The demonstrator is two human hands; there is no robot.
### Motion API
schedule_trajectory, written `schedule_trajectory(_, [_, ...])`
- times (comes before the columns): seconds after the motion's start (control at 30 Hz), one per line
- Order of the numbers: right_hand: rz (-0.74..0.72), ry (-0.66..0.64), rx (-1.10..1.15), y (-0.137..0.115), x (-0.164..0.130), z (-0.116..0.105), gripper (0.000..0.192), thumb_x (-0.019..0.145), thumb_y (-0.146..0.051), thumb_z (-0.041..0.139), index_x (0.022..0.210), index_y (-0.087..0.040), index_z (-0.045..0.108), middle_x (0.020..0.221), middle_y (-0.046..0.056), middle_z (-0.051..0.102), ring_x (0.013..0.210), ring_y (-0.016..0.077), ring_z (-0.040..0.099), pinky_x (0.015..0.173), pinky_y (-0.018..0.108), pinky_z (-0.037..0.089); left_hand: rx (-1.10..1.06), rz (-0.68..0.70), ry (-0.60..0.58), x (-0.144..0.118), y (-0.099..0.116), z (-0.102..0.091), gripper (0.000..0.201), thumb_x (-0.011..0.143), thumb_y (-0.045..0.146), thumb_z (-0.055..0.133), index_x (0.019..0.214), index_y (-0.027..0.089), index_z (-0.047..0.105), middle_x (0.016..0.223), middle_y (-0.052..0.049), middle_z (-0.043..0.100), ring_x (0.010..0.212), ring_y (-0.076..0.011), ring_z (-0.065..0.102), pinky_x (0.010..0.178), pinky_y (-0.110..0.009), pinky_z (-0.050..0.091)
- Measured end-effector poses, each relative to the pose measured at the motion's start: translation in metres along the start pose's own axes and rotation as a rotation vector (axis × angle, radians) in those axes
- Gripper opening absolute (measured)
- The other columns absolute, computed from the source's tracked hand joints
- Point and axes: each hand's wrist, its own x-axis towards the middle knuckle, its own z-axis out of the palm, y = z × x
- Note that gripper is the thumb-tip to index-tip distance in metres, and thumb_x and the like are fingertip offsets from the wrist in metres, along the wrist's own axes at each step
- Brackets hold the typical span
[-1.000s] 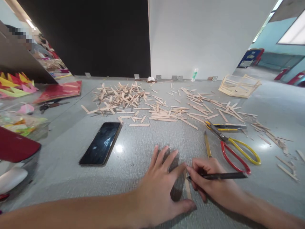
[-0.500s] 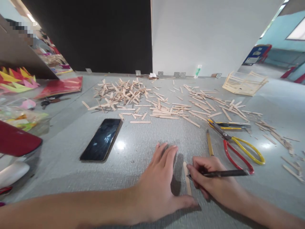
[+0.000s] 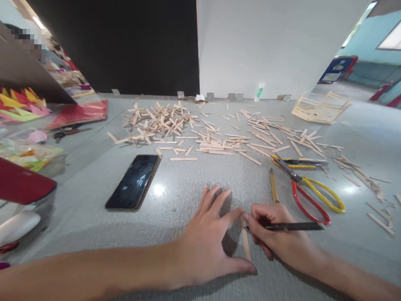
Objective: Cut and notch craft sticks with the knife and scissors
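A single flat wooden craft stick (image 3: pixel 246 242) lies lengthwise on the grey table in front of me. My left hand (image 3: pixel 209 238) rests beside it with fingers spread, the index fingertip at its far end and the thumb by its near end. In my right hand (image 3: pixel 275 234) is a slim black pen (image 3: pixel 294 226), gripped low, its tip at the stick's upper part. Just beyond that hand is a narrow yellow-brown tool (image 3: pixel 274 186) with a dark tip. Scissors (image 3: pixel 299 179) with one red and one yellow handle lie to the right.
Loose craft sticks (image 3: pixel 163 119) are heaped across the back. A phone (image 3: pixel 133 182) lies left of centre. A yellow-and-black cutter (image 3: pixel 303 163) sits behind the scissors. At back right stands a stick frame (image 3: pixel 321 108); a red bottle (image 3: pixel 25 182) lies at the left edge.
My left index finger has moved right and down to the stick's far end. The other fingers shifted slightly. My right hand keeps the pen at the stick, with its tip a little higher.
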Motion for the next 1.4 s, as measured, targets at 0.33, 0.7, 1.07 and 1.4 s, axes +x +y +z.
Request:
schedule_trajectory(0.33, [-0.002, -0.009, 0.003, -0.0014, 0.0007, 0.0003, 0.045, 0.101, -0.046, 0.063, 0.066, -0.022, 0.048, 0.049, -0.008, 0.052, 0.036, 0.0066, 0.049, 0.039, 0.019, 0.032, 0.036, -0.020, 0.010, 0.0008, 0.0053, -0.0012, 0.095, 0.067, 0.085, 0.076, 0.145, 0.032, 0.063, 0.167, -0.017, 0.036, 0.157, -0.0527, 0.012, 0.121, -0.078, 0.017])
schedule_trajectory(0.7, [-0.007, -0.010, -0.032, -0.0022, -0.0001, -0.0001, 0.046, 0.103, -0.046, 0.060, 0.065, -0.023, 0.048, 0.048, -0.007, 0.053, 0.037, 0.0074, 0.050, 0.038, 0.019, 0.032, 0.021, -0.020, 0.000, 0.0014, 0.0033, -0.0021, 0.099, 0.068, 0.088, 0.072, 0.148, 0.031, 0.061, 0.168, -0.018, 0.033, 0.157, -0.0528, 0.012, 0.121, -0.078, 0.017])
schedule_trajectory(1.07, [-0.021, -0.014, -0.070, -0.0031, -0.0005, -0.0014, 0.047, 0.104, -0.046, 0.058, 0.064, -0.022, 0.048, 0.046, -0.007, 0.052, 0.037, 0.0064, 0.047, 0.038, 0.019, 0.030, 0.023, -0.022, 0.003, 0.0009, 0.0022, -0.0010, 0.100, 0.069, 0.088, 0.071, 0.151, 0.034, 0.058, 0.168, -0.016, 0.034, 0.158, -0.0510, 0.012, 0.121, -0.078, 0.019])
schedule_trajectory(1.4, [-0.033, -0.019, -0.099, -0.0060, 0.0016, -0.0016, 0.049, 0.104, -0.048, 0.052, 0.063, -0.023, 0.046, 0.046, -0.006, 0.051, 0.037, 0.0077, 0.046, 0.038, 0.020, 0.031, 0.011, -0.013, 0.024, -0.0003, 0.0019, 0.0005, 0.098, 0.069, 0.088, 0.072, 0.150, 0.034, 0.058, 0.168, -0.015, 0.034, 0.157, -0.0517, 0.013, 0.120, -0.078, 0.021])
